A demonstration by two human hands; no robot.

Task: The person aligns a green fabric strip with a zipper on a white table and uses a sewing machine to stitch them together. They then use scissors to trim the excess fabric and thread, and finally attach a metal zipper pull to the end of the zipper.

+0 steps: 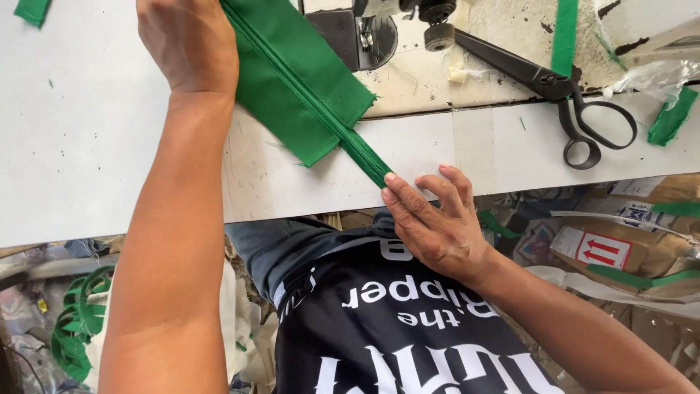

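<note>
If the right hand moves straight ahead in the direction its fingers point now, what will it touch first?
The right hand points up-left along the green zipper strip it pinches. It would probably first meet the folded green fabric sewn along that strip; depth is unclear.

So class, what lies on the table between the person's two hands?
In the head view, green folded fabric with a zipper along it stretches from the left hand to the right hand, which pinches its near end.

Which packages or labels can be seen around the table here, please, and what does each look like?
Cardboard box: below the table edge, right of the right hand; brown, flat.
Label: on that box; white rectangle with red arrows.
Printed carton: just above it; white with dark print.
Plastic wrap: on the table, top right; clear, crumpled.
</note>
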